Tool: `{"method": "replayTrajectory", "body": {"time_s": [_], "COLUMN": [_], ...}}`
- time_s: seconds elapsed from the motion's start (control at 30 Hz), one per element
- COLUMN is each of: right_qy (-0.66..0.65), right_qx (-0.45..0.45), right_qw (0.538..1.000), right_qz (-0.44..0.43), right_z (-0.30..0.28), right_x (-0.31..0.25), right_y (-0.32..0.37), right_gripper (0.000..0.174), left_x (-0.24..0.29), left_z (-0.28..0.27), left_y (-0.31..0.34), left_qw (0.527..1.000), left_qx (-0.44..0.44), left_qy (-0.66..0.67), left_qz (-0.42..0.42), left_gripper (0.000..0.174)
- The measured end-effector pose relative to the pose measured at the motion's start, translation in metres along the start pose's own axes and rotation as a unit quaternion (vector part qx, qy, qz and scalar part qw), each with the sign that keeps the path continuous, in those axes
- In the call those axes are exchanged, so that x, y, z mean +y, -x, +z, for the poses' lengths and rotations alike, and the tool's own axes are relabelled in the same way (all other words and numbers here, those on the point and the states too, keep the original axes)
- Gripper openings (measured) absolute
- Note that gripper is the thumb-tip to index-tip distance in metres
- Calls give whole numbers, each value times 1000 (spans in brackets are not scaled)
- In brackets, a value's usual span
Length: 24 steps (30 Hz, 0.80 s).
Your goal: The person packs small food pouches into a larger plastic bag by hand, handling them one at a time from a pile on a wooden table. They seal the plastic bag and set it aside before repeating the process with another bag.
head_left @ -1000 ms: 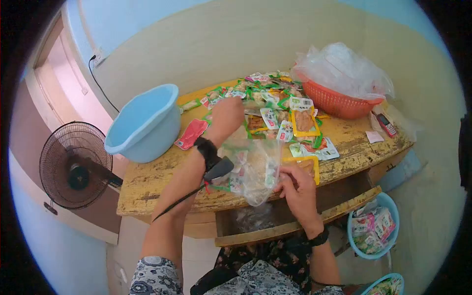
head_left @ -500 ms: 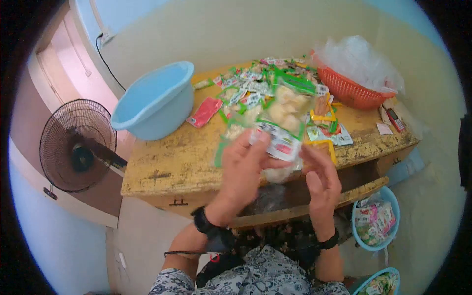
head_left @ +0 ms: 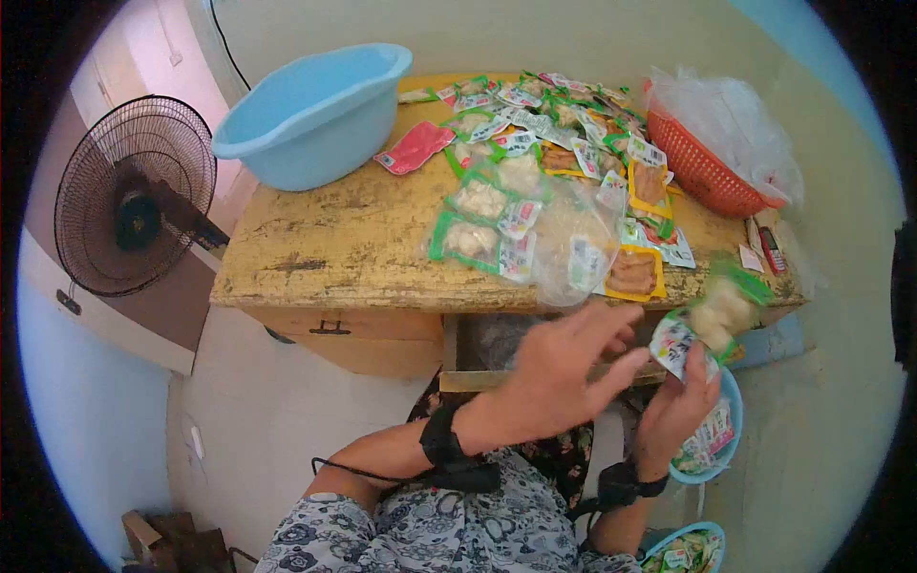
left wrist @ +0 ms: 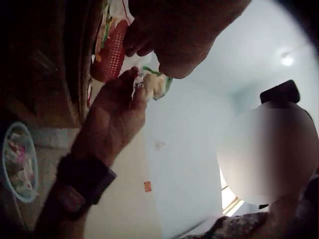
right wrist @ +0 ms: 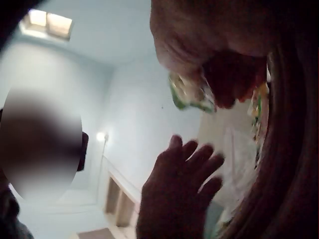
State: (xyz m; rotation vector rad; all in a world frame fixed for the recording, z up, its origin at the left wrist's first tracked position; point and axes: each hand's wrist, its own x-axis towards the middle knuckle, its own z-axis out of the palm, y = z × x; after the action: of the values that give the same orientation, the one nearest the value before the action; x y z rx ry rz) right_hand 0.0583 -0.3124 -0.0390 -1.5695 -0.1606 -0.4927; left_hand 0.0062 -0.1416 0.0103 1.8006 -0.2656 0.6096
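My right hand (head_left: 678, 411) holds a green-edged clear food packet (head_left: 721, 313) by its white label end, beyond the table's front right edge. Pale round lumps show through the plastic. Just left of it, my left hand (head_left: 564, 372) is spread with nothing in it, fingers pointing at the packet. The right wrist view shows the left hand (right wrist: 179, 189) with its fingers apart, below the packet (right wrist: 187, 94). Near the table's front edge lie a clear plastic bag (head_left: 564, 239) and similar green-edged packets (head_left: 473, 239). A yellow-edged packet (head_left: 635, 272) lies to their right.
Mixed packets (head_left: 564, 119) are heaped at the back of the table (head_left: 315, 248). A blue basin (head_left: 306, 124) stands left, a red basket (head_left: 702, 158) with plastic bags right. Below are a part-open drawer (head_left: 478, 344) and packet-filled tubs (head_left: 731, 430). A fan (head_left: 134, 196) stands left.
The left hand reached over the heap, then brought a green-edged packet toward the front. The packet has passed to the right hand and moved right. The head view has tilted down.
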Motion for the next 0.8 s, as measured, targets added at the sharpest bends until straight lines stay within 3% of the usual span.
{"method": "replayTrajectory", "body": {"time_s": [0.03, 0.07, 0.1, 0.13, 0.23, 0.4, 0.53, 0.8], "right_qy": [-114, 68, 59, 49, 25, 63, -59, -201], "right_qx": [-29, -47, -48, -50, -45, -63, -69, -75], "right_qw": [989, 992, 993, 994, 995, 993, 991, 965], "right_qz": [90, 99, 94, 85, 84, 74, 103, 150], "right_z": [-7, -16, -16, -14, -12, -15, 4, 41], "right_x": [-2, -5, -6, -5, -1, 10, -9, -29], "right_y": [-6, -7, -5, -4, -3, -8, -12, -17], "right_gripper": [39, 34, 34, 34, 35, 32, 27, 24], "left_x": [-3, -5, -9, -16, -20, -42, -40, -26], "left_z": [-8, -17, -23, -25, -30, -27, -30, -22], "left_y": [-3, -10, -16, -23, -33, -32, -29, -12], "left_qw": [994, 975, 944, 925, 913, 915, 926, 945], "left_qx": [33, 64, 94, 125, 110, 91, 112, 115], "left_qy": [-89, -177, -262, -299, -356, -366, -322, -239], "left_qz": [60, 118, 176, 199, 165, 145, 165, 189], "left_gripper": [45, 48, 51, 56, 55, 34, 17, 23]}}
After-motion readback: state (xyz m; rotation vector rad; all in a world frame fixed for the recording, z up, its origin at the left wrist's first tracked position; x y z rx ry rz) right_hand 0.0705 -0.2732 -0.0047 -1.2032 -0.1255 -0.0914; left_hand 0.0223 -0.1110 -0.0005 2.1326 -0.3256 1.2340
